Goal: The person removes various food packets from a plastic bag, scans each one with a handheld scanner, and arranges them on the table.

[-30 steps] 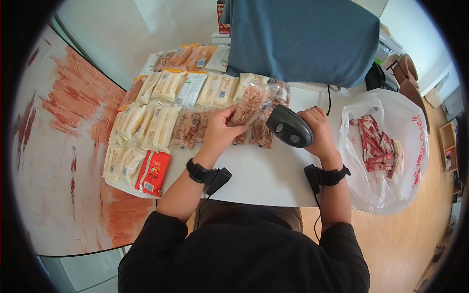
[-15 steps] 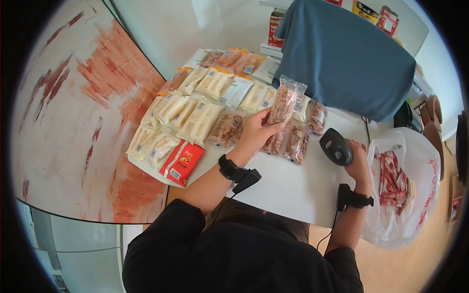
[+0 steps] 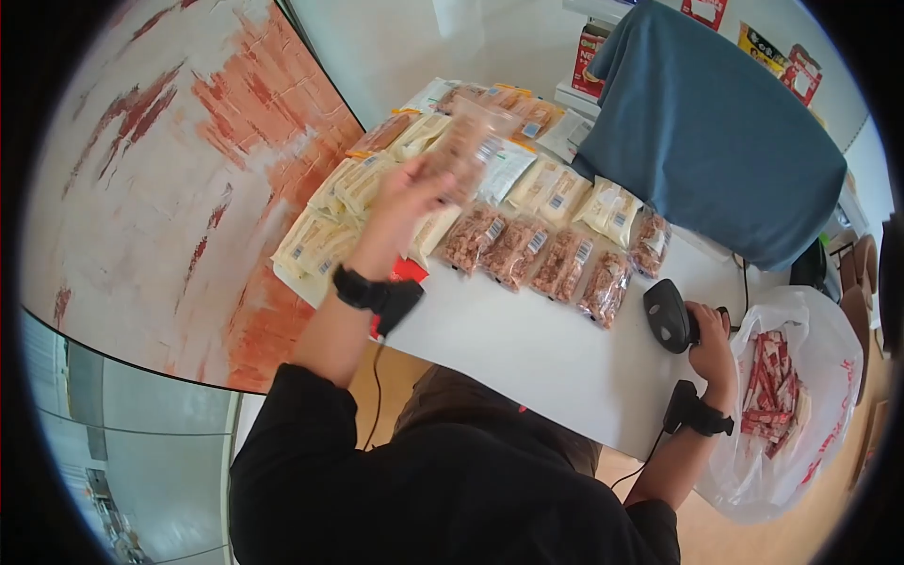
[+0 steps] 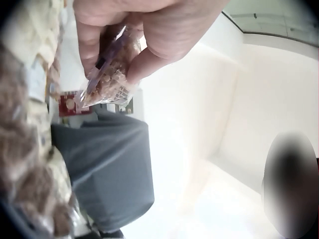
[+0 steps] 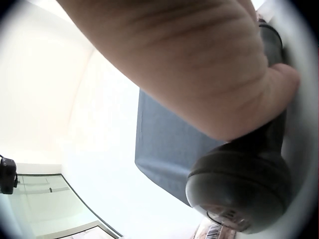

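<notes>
My left hand [image 3: 410, 193] grips a clear packet [image 3: 468, 141] of brown crumbly snack by its lower end, over the left part of the laid-out packets. In the left wrist view the packet [image 4: 114, 79] sits between thumb and fingers. My right hand [image 3: 713, 348] holds a black handheld barcode scanner [image 3: 667, 315] by its handle, low over the right side of the table. The right wrist view shows the thumb across the handle and the scanner's rounded head [image 5: 239, 184]. Between the hands lies a row of brown snack packets [image 3: 562, 264].
Pale snack packets [image 3: 546, 191] fill the left and back of the white table [image 3: 490, 330]. A red packet [image 3: 407, 270] is partly hidden under my left forearm. Blue-grey cloth [image 3: 716, 141] covers a bulky thing behind. At right hangs a plastic bag [image 3: 829, 377] with red-and-white sticks [image 3: 772, 395].
My left hand has carried the packet leftward, from above the brown row to above the pale packets. The scanner has moved right, away from the packet, and lower. The head view has turned.
</notes>
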Demonstrator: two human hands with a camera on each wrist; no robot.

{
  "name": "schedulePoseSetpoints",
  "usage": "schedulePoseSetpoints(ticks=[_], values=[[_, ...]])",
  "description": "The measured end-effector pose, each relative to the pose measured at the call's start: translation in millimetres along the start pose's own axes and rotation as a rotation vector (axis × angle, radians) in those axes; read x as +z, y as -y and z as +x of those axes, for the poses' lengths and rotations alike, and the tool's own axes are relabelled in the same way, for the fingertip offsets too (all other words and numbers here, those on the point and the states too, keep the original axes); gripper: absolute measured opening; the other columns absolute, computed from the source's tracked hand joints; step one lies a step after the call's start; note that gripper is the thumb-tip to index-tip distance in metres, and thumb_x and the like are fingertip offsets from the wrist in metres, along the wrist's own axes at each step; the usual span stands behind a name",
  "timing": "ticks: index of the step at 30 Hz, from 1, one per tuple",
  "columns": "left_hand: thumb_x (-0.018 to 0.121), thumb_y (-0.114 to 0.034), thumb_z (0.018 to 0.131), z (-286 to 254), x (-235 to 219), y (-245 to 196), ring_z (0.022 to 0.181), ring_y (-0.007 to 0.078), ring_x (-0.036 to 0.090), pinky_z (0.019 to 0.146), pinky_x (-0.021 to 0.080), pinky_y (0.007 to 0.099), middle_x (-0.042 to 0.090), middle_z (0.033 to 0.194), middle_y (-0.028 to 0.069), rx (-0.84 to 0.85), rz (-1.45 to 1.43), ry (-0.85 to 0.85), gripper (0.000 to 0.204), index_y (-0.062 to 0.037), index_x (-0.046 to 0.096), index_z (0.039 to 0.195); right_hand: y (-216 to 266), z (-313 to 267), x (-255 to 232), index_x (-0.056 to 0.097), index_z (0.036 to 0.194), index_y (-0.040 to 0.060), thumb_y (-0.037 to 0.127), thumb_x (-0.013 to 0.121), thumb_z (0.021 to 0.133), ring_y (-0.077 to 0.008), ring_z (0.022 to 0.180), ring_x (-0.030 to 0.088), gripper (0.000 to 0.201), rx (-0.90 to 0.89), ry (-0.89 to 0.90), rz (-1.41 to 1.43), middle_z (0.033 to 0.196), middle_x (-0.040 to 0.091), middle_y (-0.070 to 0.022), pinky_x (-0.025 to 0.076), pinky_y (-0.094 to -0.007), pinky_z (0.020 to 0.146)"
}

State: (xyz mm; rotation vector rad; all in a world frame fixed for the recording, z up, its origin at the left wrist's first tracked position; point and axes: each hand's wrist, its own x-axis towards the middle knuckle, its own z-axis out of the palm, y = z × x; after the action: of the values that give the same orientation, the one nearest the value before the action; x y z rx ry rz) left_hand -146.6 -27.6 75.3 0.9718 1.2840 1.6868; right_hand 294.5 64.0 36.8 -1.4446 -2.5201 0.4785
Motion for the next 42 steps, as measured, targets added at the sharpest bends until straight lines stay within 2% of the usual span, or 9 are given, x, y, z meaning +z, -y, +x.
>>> schedulePoseSetpoints(ticks=[12,16,18,19,20,23,29,36,42], values=[[0.066,-0.020,0.077,160,-114,20,0.067,0.0157,0.060,0.063,0.048,0.0270,0.064,0.078,0.0050,-0.213,0.358,-0.122,0.019,-0.0047,0.064,0.088,-3,-1,1,0.056,0.113,0.0084,-0.014,0.046,0.056,-0.0293,0.111,0.049,0.061,0.002,-0.026,0.036,0.104,0.060,-0.0104,0.022,-0.0450,0.107],[0.074,-0.031,0.071,155,-89,6,0.042,0.0126,0.048,0.041,0.036,0.0280,0.049,0.046,0.0031,-0.006,1.209,-0.075,0.037,-0.0031,0.057,0.053,0,-4,-1,0.057,0.111,0.0098,-0.014,0.046,0.057,-0.0292,0.108,0.049,0.060,-0.009,-0.059,0.067,0.101,0.060,-0.0092,0.023,-0.0438,0.106],[0.072,-0.028,0.072,179,-111,24,0.047,0.0104,0.051,0.042,0.037,0.0287,0.054,0.052,0.0027,0.026,1.483,-0.007,0.027,-0.0039,0.064,0.064,-6,-2,3,0.058,0.109,0.0100,-0.014,0.047,0.058,-0.0291,0.107,0.050,0.058,-0.023,-0.060,0.074,0.100,0.060,-0.0087,0.024,-0.0435,0.104],[0.070,-0.028,0.073,175,-117,28,0.051,0.0096,0.053,0.045,0.039,0.0296,0.060,0.062,0.0017,-0.111,0.855,0.037,0.026,-0.0027,0.067,0.079,-10,-4,5,0.059,0.109,0.0101,-0.014,0.047,0.058,-0.0290,0.107,0.050,0.057,-0.016,-0.063,0.080,0.100,0.060,-0.0084,0.025,-0.0434,0.104],[0.069,-0.025,0.075,174,-101,18,0.063,0.0126,0.058,0.053,0.045,0.0288,0.065,0.081,0.0056,-0.148,1.233,-0.102,0.038,0.0015,0.063,0.101,-12,-5,6,0.059,0.108,0.0103,-0.014,0.048,0.058,-0.0287,0.107,0.050,0.057,-0.026,-0.076,0.092,0.100,0.060,-0.0081,0.026,-0.0435,0.103],[0.063,-0.017,0.081,158,-73,17,0.096,0.0200,0.060,0.080,0.049,0.0279,0.061,0.109,0.0165,0.108,0.961,-0.197,0.048,0.0054,0.050,0.121,-11,-4,7,0.060,0.107,0.0098,-0.013,0.050,0.057,-0.0295,0.105,0.051,0.056,-0.010,-0.091,0.024,0.100,0.060,-0.0092,0.030,-0.0421,0.098],[0.057,-0.006,0.086,63,35,11,0.095,0.0140,0.058,0.085,0.045,0.0271,0.063,0.101,0.0076,0.157,0.548,0.310,0.027,0.0017,0.057,0.112,-12,-5,8,0.059,0.111,0.0039,-0.014,0.052,0.055,-0.0323,0.105,0.052,0.059,0.007,-0.158,0.053,0.103,0.060,-0.0141,0.036,-0.0388,0.095],[0.058,-0.008,0.088,-16,109,61,0.084,0.0136,0.060,0.076,0.048,0.0255,0.063,0.096,0.0080,-0.024,-0.010,0.387,0.023,0.0013,0.057,0.109,3,-48,-53,0.059,0.108,-0.0015,-0.012,0.047,0.068,-0.0349,0.100,0.055,0.042,-0.078,-0.475,0.146,0.104,0.060,-0.0168,0.045,-0.0374,0.086],[0.054,-0.007,0.089,-29,116,89,0.075,0.0112,0.059,0.068,0.047,0.0224,0.064,0.091,0.0075,-0.179,-0.065,0.339,0.020,0.0003,0.059,0.107,-144,-96,-83,0.065,0.093,0.0031,0.003,0.050,0.075,-0.0371,0.086,0.059,0.023,0.344,-0.611,-0.169,0.093,0.063,-0.0183,0.047,-0.0432,0.078]])
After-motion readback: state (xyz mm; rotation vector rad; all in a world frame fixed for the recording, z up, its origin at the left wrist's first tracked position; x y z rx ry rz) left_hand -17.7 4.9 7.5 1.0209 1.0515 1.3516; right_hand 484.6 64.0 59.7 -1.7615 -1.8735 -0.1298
